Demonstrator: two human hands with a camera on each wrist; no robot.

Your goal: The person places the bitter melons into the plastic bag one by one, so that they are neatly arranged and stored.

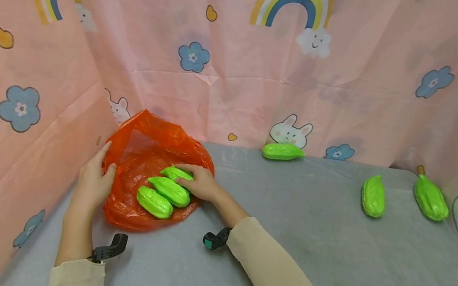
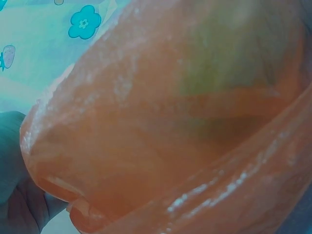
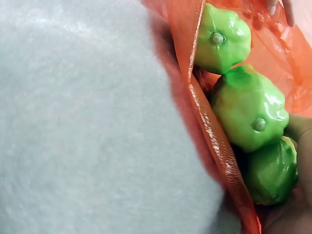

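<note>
An orange-red plastic bag (image 1: 122,206) lies with its mouth wide at the left of the table. My left hand (image 1: 93,179) pinches the bag's left rim, the thumb on the inner side; in the left wrist view the film (image 2: 122,161) covers most of the picture. Three glossy green ribbed gourds lie side by side in the bag: a front one (image 1: 155,202), a middle one (image 1: 169,191) and a back one (image 1: 174,172). Reaching over the right rim, my right hand (image 1: 202,183) grips the back gourd, also seen as the lowest gourd (image 3: 273,173) in the right wrist view.
Another green gourd (image 1: 282,152) lies by the back curtain. Two more, a shorter gourd (image 1: 373,196) and a stemmed gourd (image 1: 431,198), rest far right on the grey table (image 1: 308,229). A pink patterned curtain (image 1: 235,91) encloses the table's back and sides.
</note>
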